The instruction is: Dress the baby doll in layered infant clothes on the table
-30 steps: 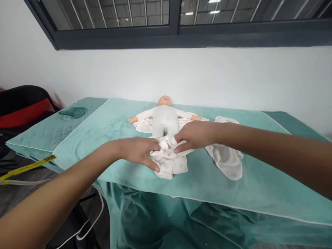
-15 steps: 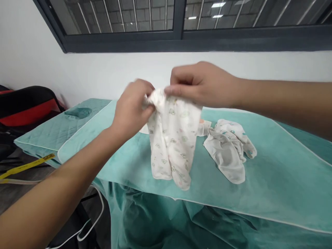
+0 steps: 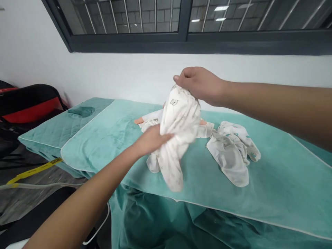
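Observation:
White baby pants point(image 3: 178, 121) with a small animal print hang in the air in front of me. My right hand point(image 3: 195, 81) pinches them at the top edge. Lower down, my left hand point(image 3: 154, 140) is closed on the cloth at the middle, its fingertips partly behind the fabric. Both legs dangle downward, somewhat blurred. Behind the pants lies a doll point(image 3: 139, 120) in white clothes; only its outstretched arms show at either side, and the pants hide its body. To the right a crumpled white garment point(image 3: 230, 155) with a teal print lies on the green cover.
The teal cover point(image 3: 280, 186) spreads over a massage bed, its pale-edged cloth hanging at the front. A face hole point(image 3: 81, 111) is at the bed's left end. Beyond it stands a black and red chair point(image 3: 36, 107). A yellow strap point(image 3: 33, 171) and a white cable point(image 3: 100, 228) are lower left.
My left hand has moved from the pants' top edge down to their middle. My right hand has lifted the waist slightly, and the pants have twisted. The doll's arm at left has come into view.

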`<state>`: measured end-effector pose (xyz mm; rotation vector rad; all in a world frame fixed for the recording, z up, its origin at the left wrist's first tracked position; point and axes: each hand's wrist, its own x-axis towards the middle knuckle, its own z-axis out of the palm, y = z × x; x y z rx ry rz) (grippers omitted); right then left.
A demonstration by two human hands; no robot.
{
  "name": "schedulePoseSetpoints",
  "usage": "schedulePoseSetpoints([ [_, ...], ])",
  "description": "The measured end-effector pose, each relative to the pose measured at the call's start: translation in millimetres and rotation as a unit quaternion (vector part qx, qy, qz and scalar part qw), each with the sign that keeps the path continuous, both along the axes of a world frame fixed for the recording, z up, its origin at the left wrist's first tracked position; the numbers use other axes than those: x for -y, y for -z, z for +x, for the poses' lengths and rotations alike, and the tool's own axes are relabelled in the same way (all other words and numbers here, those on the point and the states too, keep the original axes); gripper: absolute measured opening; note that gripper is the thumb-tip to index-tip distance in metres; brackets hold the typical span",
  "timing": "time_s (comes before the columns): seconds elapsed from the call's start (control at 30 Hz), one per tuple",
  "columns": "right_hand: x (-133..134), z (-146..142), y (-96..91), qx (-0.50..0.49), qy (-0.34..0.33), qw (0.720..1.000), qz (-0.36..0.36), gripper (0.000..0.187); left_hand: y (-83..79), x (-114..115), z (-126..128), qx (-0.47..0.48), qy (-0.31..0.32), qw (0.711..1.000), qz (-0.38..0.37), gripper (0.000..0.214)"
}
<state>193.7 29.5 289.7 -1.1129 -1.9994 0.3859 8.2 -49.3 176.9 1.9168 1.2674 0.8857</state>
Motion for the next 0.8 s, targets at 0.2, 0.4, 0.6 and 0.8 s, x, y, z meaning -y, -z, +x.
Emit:
schedulePoseSetpoints([
  [0.2,-4,23,0.9,0.109,0.026,0.977,-0.179,0.038,18.8,-11,-33,-0.254,-0.130,0.950,0.123,0.028],
  [0.4,12,18,30.8,0.081,-0.175,0.847,-0.495,0.030,26.9,2,-31,-0.193,-0.137,0.932,0.276,0.033],
  [0.6,20,2,68.0,-0.046,-0.198,0.846,-0.492,0.038,37.2,9,-32,-0.221,-0.107,0.908,0.340,0.039],
  [0.8,10,11,64.2,-0.146,-0.170,0.877,-0.425,0.025,64.4,12,-48,-0.228,-0.133,0.930,0.255,0.037],
])
